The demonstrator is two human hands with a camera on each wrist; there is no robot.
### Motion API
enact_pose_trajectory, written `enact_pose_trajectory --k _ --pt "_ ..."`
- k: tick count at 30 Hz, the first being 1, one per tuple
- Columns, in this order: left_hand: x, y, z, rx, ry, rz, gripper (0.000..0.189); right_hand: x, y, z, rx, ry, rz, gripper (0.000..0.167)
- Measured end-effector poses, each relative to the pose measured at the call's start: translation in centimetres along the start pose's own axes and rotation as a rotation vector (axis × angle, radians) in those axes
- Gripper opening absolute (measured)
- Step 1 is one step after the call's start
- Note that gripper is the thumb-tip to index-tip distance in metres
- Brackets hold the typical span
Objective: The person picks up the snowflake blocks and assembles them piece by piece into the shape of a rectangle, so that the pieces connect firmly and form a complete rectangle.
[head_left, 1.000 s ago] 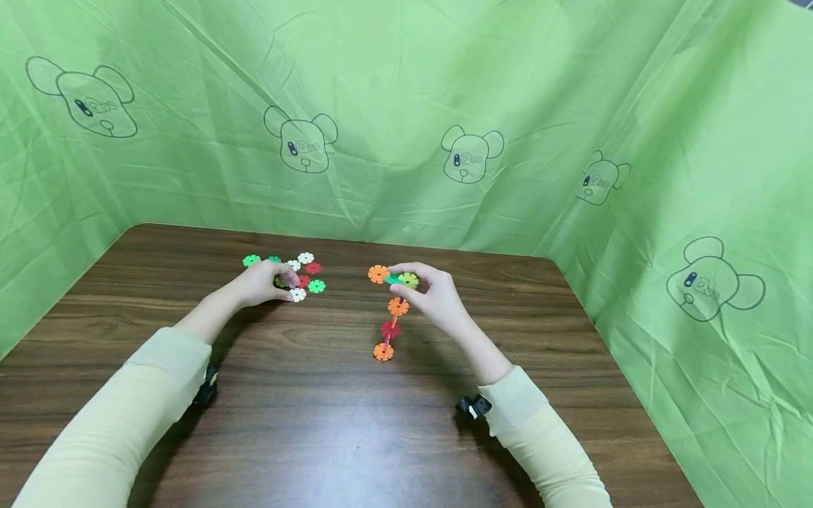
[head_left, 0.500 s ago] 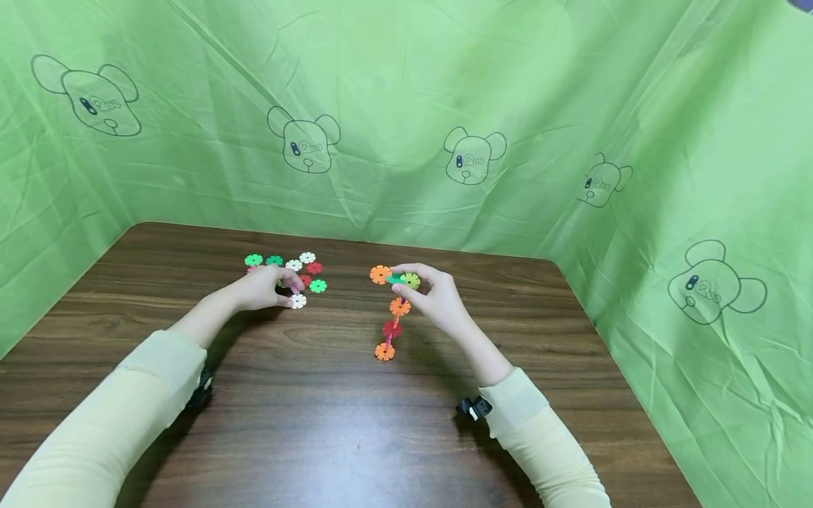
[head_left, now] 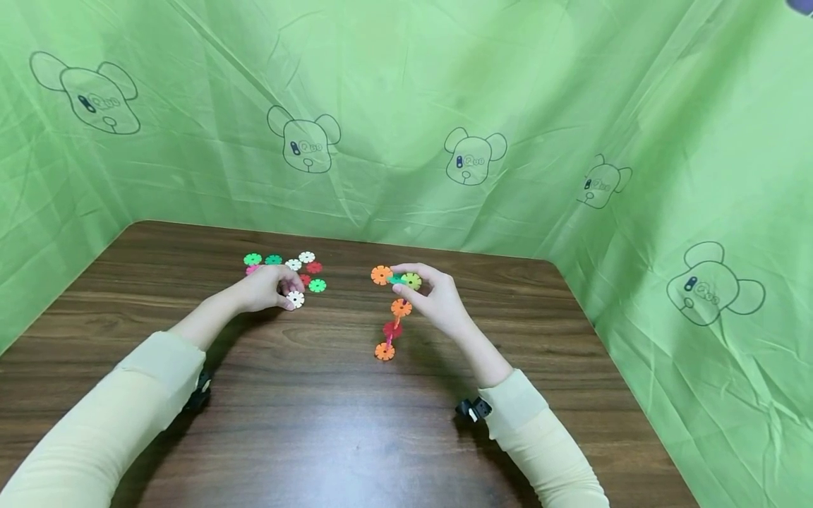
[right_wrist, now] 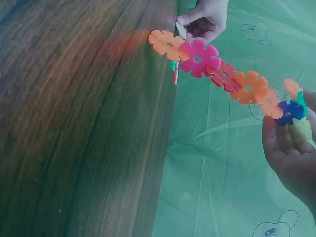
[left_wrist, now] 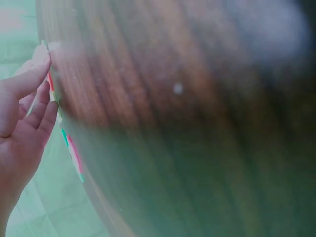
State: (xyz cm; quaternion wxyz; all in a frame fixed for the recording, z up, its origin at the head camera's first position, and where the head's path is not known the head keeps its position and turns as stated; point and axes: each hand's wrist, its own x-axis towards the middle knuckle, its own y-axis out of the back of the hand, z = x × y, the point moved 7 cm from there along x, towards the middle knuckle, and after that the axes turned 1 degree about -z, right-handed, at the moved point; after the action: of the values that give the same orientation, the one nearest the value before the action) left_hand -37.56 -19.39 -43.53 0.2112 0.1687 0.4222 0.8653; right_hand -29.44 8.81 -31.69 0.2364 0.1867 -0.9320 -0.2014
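My left hand pinches a white notched plastic disc between thumb and fingers, at the near side of a loose group of discs. In the right wrist view that white disc stands on edge in the fingertips. With my right hand I hold a chain of interlocked notched discs by its far end. A green disc lies at the fingertips, flanked by an orange disc and a yellow-green disc. Orange, red and pink discs trail toward me, ending in an orange disc. A blue disc shows near my right fingers.
Loose discs lie around my left hand on the wooden table: a bright green disc, a dark green disc, a white disc, a red disc and several others. Green cloth hangs behind the table and along its sides.
My left hand has drawn the white disc slightly toward me, out of the group, and the disc now tilts up in the fingertips. My right hand and the chain stay almost still.
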Motion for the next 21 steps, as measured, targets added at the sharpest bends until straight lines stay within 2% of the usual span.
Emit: enact_pose_trajectory --k 9,17,21 --pt "0.1 1.3 1.2 0.012 0.062 0.048 0.017 0.0 0.1 -0.2 -0.025 0.011 0.018 0.027" --pt "0.0 2.7 3.9 0.058 0.081 0.134 0.007 0.0 0.2 0.0 -0.038 0.004 0.020 0.027" --pt "-0.2 3.3 6.0 0.026 0.055 0.179 0.007 0.0 0.2 0.0 -0.033 0.007 0.015 0.028"
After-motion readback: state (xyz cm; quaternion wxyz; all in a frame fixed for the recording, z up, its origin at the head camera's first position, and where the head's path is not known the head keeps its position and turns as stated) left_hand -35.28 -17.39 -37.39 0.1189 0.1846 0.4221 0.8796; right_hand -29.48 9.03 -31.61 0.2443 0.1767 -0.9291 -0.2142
